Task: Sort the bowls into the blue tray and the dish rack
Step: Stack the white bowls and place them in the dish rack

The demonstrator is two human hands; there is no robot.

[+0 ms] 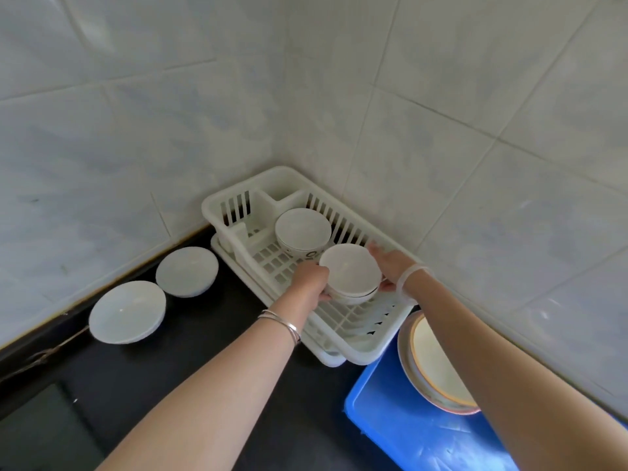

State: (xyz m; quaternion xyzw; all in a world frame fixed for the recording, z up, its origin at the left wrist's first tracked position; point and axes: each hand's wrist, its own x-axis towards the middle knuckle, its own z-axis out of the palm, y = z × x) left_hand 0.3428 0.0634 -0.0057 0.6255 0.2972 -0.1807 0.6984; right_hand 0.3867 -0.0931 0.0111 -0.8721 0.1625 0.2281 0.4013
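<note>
Two tiled walls [475, 130] met in a corner beyond both hands. Below them ran the black worktop [204, 362], passing under the left forearm. The white dish rack [356, 355] sat in that corner on a white drip tray [328, 361], directly beneath the hands. The blue tray [390, 423] lay nearer the person than the right hand, under the right forearm and close against the rack's near corner. In it, on the wall side, rested the large bowls [438, 368], nested, with coloured rims and partly hidden by that forearm.

Well to the left of the left hand, the nearer wide bowl [127, 312] and the farther wide bowl [187, 271], both white, stood just beside each other on the worktop along the wall.

Between the hands were the held bowls [350, 270], one small white bowl nested in another, over the rack's slatted floor; whether they touched it could not be told. The left hand [311, 283] gripped their left side with curled fingers. The right hand [390, 266] clasped their right side, fingers round the far wall, thumb at the lower rim. Just beyond the hands, the racked bowls [302, 231] stood in the rack, a dark pattern on their outside.

Thin bangles [285, 326] circled the left wrist and a pale band [409, 277] the right.
</note>
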